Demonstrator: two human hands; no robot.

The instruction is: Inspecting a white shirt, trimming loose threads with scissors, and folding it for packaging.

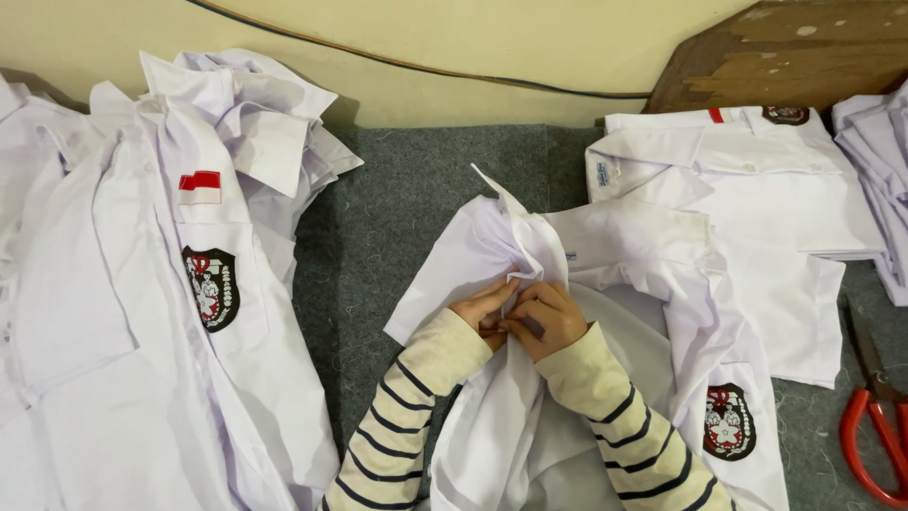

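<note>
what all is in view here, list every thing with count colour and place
shirt in hand: one, white, centre of the mat, front edge pinched by both hands, dark crest badge on its pocket at lower right
shirt pile: one heap, white, left side, top shirt with a red and white patch and a dark crest badge
folded shirts: one stack, white, upper right
more white cloth: one bundle, far right edge
scissors: one pair, red handles, lower right on the mat
mat: one, grey felt, under everything
cable: one, dark, along the cream wall
board: one, worn brown wood, top right
left hand: striped sleeve, pinching the shirt
right hand: striped sleeve, pinching the shirt
</note>
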